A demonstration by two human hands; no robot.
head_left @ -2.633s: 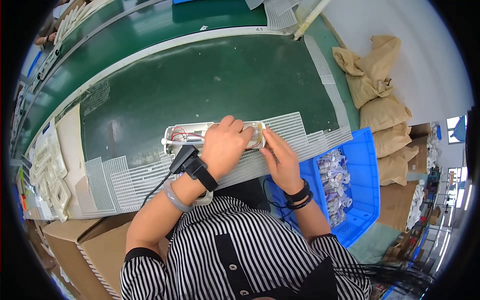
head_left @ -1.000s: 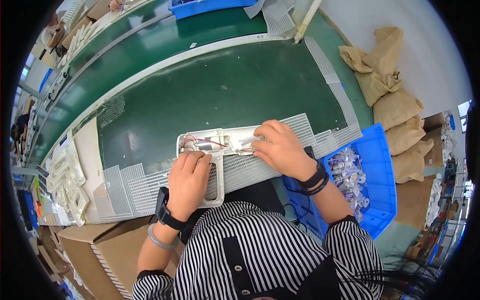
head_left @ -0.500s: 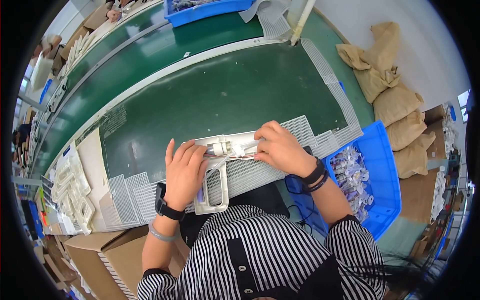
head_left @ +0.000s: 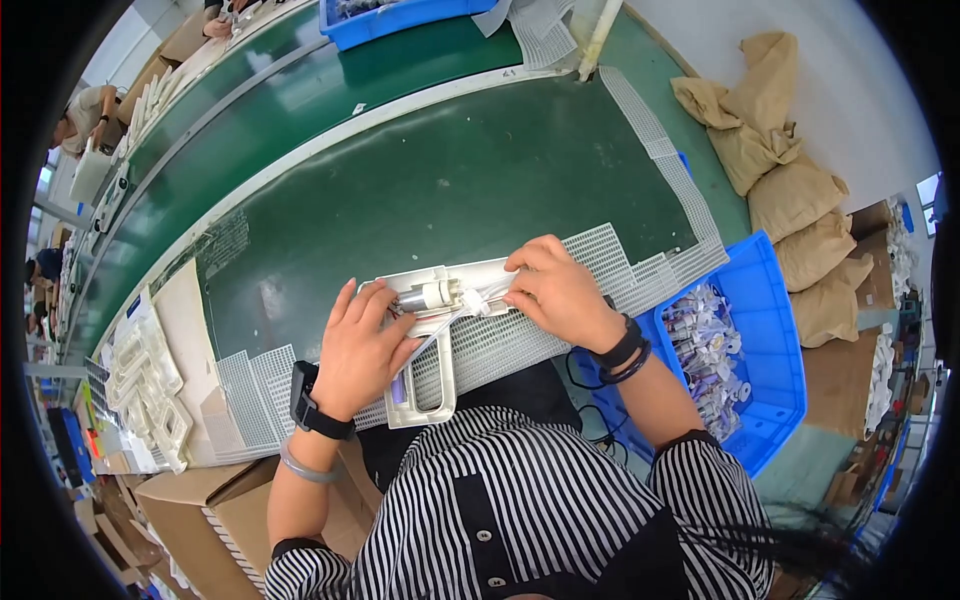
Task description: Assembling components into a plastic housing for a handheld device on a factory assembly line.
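Note:
A white plastic housing half (head_left: 447, 375) with a looped handle lies open on the near edge of the table in front of me. Inside it sits a silver cylinder (head_left: 412, 300), apparently a small motor, with a white collar. Beside that is a white fitting (head_left: 474, 302) with thin wires and tubing. My left hand (head_left: 362, 345) curls over the housing's left end and the cylinder, fingers bent. At the right end, my right hand (head_left: 568, 300) pinches the housing and the wires running there; its fingertips partly hide them. A purple part (head_left: 398, 388) shows at the handle, beside my left palm.
Grey mesh matting (head_left: 610, 265) borders the green table (head_left: 400, 200). White housing parts (head_left: 150, 385) are piled at left. A blue bin (head_left: 775, 350) of small parts stands at right, near tan sacks (head_left: 800, 205). Another blue bin (head_left: 400, 22) and co-workers are beyond.
My left hand has shifted slightly left and its fingers have drawn back, so more of the silver cylinder shows. My right hand stays at the housing's right end.

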